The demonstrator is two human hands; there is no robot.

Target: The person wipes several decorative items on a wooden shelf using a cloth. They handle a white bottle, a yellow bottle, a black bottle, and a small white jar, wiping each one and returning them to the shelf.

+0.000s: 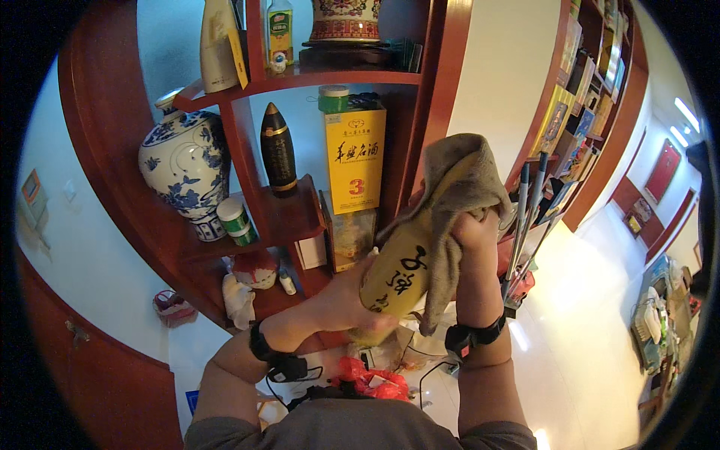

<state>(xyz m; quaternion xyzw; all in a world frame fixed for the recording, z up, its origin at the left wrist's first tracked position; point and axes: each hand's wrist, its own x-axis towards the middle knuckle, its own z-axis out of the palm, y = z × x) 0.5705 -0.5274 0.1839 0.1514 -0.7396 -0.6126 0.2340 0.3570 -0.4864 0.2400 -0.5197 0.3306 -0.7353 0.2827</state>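
My left hand (351, 301) grips a yellow bottle (394, 281) by its lower part. Dark brush-style writing runs along the bottle's side. It is tilted, with its top pointing up and to the right. A grey-brown cloth (464, 174) drapes over the upper end and hides it. My right hand (477, 232) clutches this cloth against the bottle. Behind them stands a red-brown wooden display shelf (332, 81). A dark shell-shaped bottle (278, 149) with gold bands stands on it, left of a tall yellow box (355, 163).
A blue-and-white porcelain vase (183, 157) stands at the left, beside stacked green-and-white jars (236, 221). On an upper shelf are a pale bottle (219, 48) and a patterned vase (346, 19). Grey poles (526, 216) lean at the right. Red plastic bags (374, 382) lie below.
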